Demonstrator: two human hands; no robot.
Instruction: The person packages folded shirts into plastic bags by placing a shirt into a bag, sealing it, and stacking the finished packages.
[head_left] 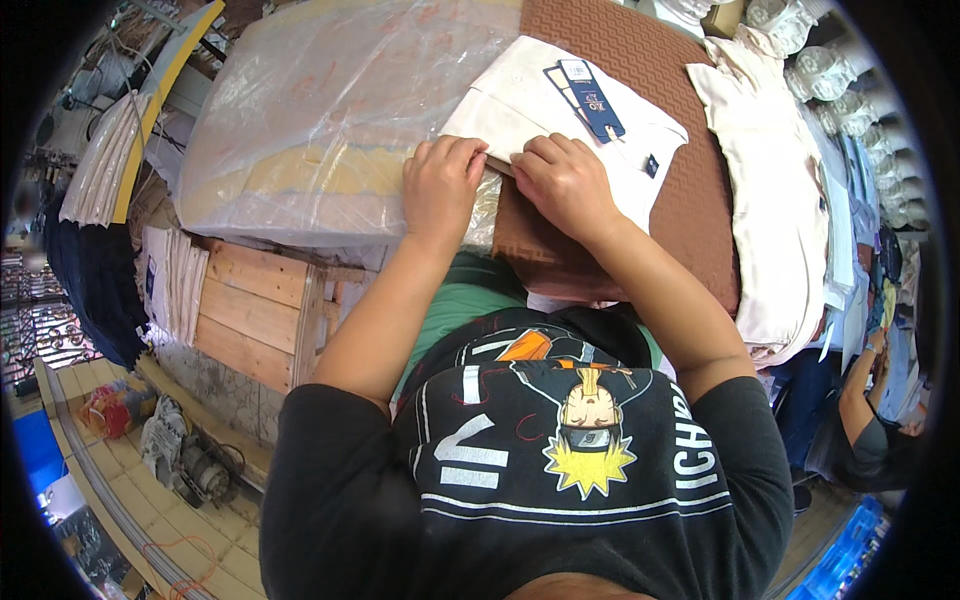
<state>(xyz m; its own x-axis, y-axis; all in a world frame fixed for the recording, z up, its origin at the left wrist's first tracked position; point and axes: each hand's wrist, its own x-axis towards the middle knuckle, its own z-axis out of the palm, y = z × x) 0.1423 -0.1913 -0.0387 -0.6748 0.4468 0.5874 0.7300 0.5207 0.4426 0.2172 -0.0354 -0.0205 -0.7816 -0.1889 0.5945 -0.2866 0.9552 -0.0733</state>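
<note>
A folded cream garment point(560, 100), perhaps trousers, lies flat on a brown textured cloth and partly over plastic sheeting. My left hand point(443, 185) is closed, thumb and fingers pinched together at the garment's near left edge. Just to its right, my right hand point(566, 188) pinches the same near edge, knuckles up. A short stretch of the edge shows between the two hands; the fingertips are partly hidden. Dark blue hang tags point(597, 108) rest on top of the garment. A small dark label point(652, 166) sits near its right corner.
Clear plastic sheeting point(300, 130) covers the left of the work surface; brown cloth point(690, 210) covers the right. More cream garments point(770, 210) are piled at the right edge. A wooden crate point(250, 310) stands lower left. Another person's arm point(862, 395) shows far right. Wrapped white bundles point(850, 110) line the back right.
</note>
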